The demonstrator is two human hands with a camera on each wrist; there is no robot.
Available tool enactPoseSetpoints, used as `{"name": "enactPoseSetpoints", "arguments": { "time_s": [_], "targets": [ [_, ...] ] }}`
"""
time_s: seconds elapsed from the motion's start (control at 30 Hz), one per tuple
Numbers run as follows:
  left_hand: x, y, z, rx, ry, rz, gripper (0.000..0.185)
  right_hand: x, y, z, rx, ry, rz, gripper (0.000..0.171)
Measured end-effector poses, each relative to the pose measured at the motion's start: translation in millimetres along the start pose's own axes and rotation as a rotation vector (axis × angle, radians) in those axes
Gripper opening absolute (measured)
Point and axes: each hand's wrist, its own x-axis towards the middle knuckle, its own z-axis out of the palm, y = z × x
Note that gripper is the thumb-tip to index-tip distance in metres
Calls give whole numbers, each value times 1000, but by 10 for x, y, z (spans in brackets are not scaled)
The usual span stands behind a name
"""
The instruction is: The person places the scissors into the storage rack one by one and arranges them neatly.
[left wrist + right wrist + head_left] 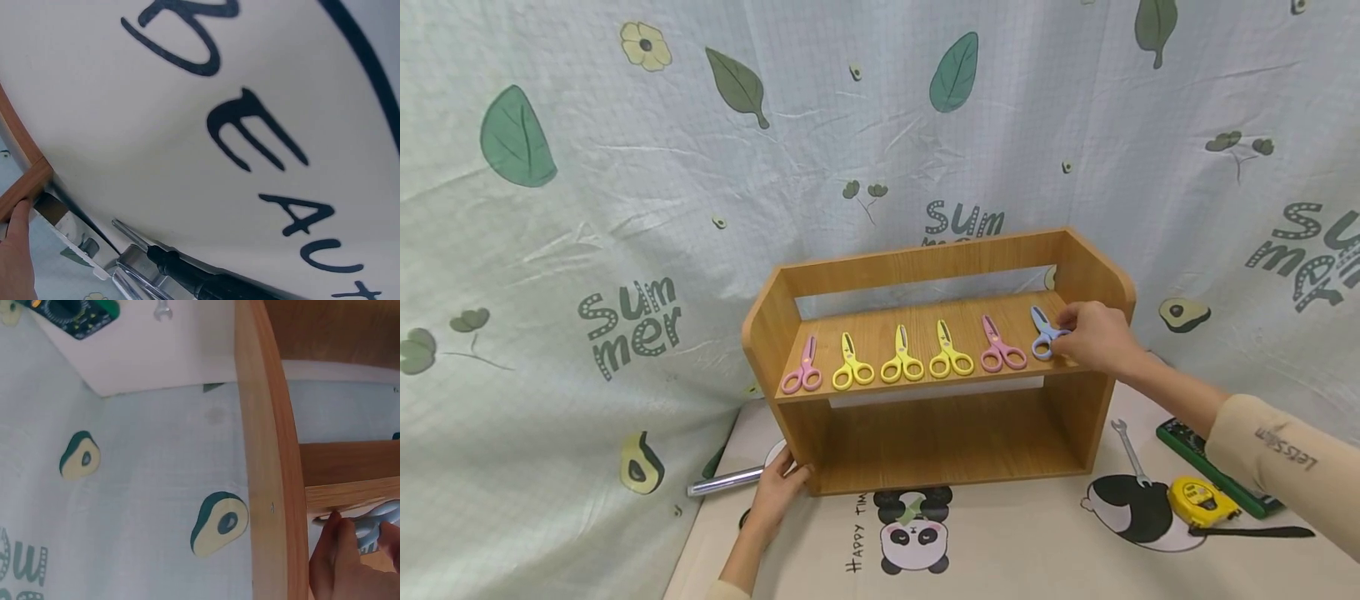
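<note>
The right hand (1093, 337) pinches the handle of the blue scissors (1042, 333), which lie at the right end of the upper board of the wooden shelf (925, 454), just beside its right wall; the right wrist view shows the fingers (334, 553) curled round the blue handle (375, 528). The left hand (777, 492) rests against the shelf's lower left corner, fingers fairly straight, touching the wood and gripping nothing. To the left of the blue pair, in a row along the board's front edge, lie a pink pair (1000, 346), three yellow pairs (904, 357) and another pink pair (803, 368) at the left end. The shelf stands on a cream mat (1022, 550) printed with a panda (915, 533) and the words "HAPPY TIM"; the left wrist view reads "BEAU" in dark letters. The backdrop cloth (625, 208) carries "Summer", leaves and avocados. The sleeve (1285, 462) reads "LetsSlim". At the mat's right edge lie a yellow tape measure (1201, 498), a spanner (1129, 450) and a green meter (1206, 462); a shiny tool (730, 482) lies near the left hand.
</note>
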Motion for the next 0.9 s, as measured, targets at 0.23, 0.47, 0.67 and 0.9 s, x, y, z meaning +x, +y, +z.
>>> {"name": "enactPoseSetpoints", "arguments": {
  "time_s": [0.23,0.47,0.67,0.9],
  "targets": [
    [-6,22,1,9,5,-1,70,-21,-13,6,-53,-13,-8,47],
    [1,13,-9,14,-1,-1,70,-64,19,25,-50,-18,-6,48],
    [-2,13,-7,10,3,-8,73,-110,40,57,-32,-13,-26,51],
    [-57,114,-9,73,4,2,85,-133,25,62,-41,-34,-23,58]
  ]
}}
